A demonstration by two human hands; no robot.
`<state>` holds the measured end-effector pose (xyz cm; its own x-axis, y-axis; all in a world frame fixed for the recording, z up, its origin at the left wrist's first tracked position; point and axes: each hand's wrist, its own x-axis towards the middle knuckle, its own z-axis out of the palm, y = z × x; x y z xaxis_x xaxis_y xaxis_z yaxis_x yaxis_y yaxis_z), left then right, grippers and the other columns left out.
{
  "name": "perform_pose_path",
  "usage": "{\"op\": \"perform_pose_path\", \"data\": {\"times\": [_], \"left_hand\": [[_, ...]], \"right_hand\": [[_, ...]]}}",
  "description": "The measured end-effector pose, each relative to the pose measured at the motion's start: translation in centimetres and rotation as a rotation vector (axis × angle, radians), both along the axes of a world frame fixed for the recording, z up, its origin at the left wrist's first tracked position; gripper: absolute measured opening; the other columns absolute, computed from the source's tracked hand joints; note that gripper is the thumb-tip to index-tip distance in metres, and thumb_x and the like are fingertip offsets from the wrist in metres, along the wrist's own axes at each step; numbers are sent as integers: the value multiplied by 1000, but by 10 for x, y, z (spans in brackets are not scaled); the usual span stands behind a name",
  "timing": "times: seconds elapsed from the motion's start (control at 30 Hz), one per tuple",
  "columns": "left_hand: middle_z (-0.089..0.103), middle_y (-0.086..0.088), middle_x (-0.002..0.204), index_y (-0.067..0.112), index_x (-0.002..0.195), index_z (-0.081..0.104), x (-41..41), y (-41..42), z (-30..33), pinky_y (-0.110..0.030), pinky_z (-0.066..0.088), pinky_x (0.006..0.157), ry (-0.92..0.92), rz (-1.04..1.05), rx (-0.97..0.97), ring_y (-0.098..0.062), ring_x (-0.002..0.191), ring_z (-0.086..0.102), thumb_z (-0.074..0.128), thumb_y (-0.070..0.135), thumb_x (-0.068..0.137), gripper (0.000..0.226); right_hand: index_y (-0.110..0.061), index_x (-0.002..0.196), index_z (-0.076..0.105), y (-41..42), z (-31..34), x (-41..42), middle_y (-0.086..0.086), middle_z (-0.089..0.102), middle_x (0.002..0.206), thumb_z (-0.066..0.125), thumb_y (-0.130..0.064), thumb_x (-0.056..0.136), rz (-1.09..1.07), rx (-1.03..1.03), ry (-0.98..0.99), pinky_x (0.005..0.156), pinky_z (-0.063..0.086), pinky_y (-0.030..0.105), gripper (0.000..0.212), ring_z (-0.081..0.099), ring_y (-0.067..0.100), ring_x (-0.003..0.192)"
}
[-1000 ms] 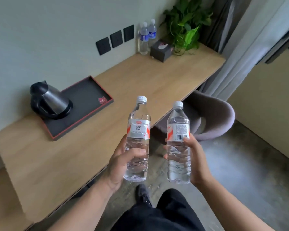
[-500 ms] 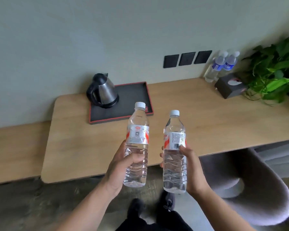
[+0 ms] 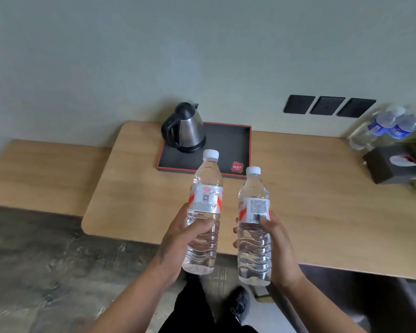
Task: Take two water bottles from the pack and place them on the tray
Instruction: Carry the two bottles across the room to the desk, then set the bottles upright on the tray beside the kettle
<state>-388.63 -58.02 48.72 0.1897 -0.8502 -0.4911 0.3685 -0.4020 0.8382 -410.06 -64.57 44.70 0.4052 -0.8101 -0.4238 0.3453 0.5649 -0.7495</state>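
Note:
My left hand (image 3: 183, 239) grips a clear water bottle (image 3: 205, 200) with a white cap and a red-and-white label, held upright. My right hand (image 3: 279, 246) grips a second water bottle (image 3: 253, 227) of the same kind, also upright, just to the right of the first. Both bottles hang in the air above the near edge of the wooden desk (image 3: 310, 212). Beyond them a black tray (image 3: 228, 143) with a red rim lies on the desk against the wall. A small red tag sits at the tray's near right corner.
A steel kettle (image 3: 185, 131) stands on the tray's left part. Two blue-labelled bottles (image 3: 392, 123) stand by the wall at the right, with a dark tissue box (image 3: 392, 164) and a plant beside them. A lower wooden ledge (image 3: 41, 174) adjoins the desk's left. A chair sits bottom right.
My view has swung left and moved nearer, so the tray now lies straight ahead of the bottles. Both hands keep the same grip on their bottles.

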Motion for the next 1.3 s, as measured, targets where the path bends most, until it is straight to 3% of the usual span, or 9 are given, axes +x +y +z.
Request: {"op": "perform_pose_path", "data": {"times": [0.23, 0.4, 0.53, 0.73, 0.87, 1.0, 1.13, 1.3], "left_hand": [[84, -7, 122, 40, 132, 74, 53, -50, -22, -43, 62, 92, -9, -67, -2, -29, 110, 82, 92, 53, 70, 66], [83, 4, 116, 39, 137, 71, 97, -93, -47, -29, 62, 83, 7, -170, -7, -15, 102, 79, 95, 65, 63, 82], [81, 7, 113, 39, 138, 70, 118, -117, -64, -34, 59, 85, 18, -209, 14, -14, 100, 77, 93, 68, 64, 83], [83, 5, 113, 36, 136, 72, 127, -140, -77, -40, 56, 91, 65, -237, 48, -18, 102, 77, 95, 60, 65, 78], [83, 4, 115, 39, 136, 72, 128, -162, -83, -37, 58, 91, 60, -270, 42, -19, 105, 78, 85, 44, 76, 61], [84, 4, 116, 40, 134, 73, 130, -184, -91, -37, 59, 91, 43, -266, 56, -20, 107, 79, 86, 45, 74, 61], [83, 3, 116, 38, 133, 73, 132, -211, -108, -41, 58, 97, -14, -259, 58, -18, 108, 78, 85, 44, 74, 60], [84, 7, 116, 44, 123, 76, 127, -259, -129, -16, 61, 85, -109, -302, -14, -5, 106, 79, 84, 26, 85, 43]], "right_hand": [[-6, 136, 63, -32, -11, 53, 22, 68, 111, 80, -38, 90, -35, -42, 35, 75, 60, 50, 59, 69, 36, 92], [-7, 132, 65, -59, -24, 92, 24, 66, 114, 88, -44, 79, -105, -15, 89, 72, 62, 50, 69, 69, 37, 93], [-12, 128, 69, -76, -29, 113, 20, 69, 110, 84, -39, 80, -147, -7, 135, 71, 62, 47, 56, 71, 34, 92], [-11, 129, 68, -94, -31, 123, 22, 71, 109, 79, -35, 81, -207, 29, 168, 71, 62, 48, 55, 73, 34, 91], [-12, 128, 68, -114, -36, 123, 21, 72, 107, 81, -37, 81, -179, 11, 200, 71, 62, 48, 55, 73, 34, 90], [-9, 128, 67, -136, -47, 123, 22, 70, 104, 91, -49, 75, -176, 11, 179, 72, 62, 50, 70, 72, 36, 89], [-12, 126, 67, -166, -66, 120, 20, 70, 105, 92, -48, 75, -164, -13, 215, 75, 62, 51, 67, 71, 37, 92], [-9, 127, 65, -222, -89, 109, 15, 67, 106, 85, -39, 83, -127, -86, 217, 83, 59, 52, 57, 65, 34, 97]]}}
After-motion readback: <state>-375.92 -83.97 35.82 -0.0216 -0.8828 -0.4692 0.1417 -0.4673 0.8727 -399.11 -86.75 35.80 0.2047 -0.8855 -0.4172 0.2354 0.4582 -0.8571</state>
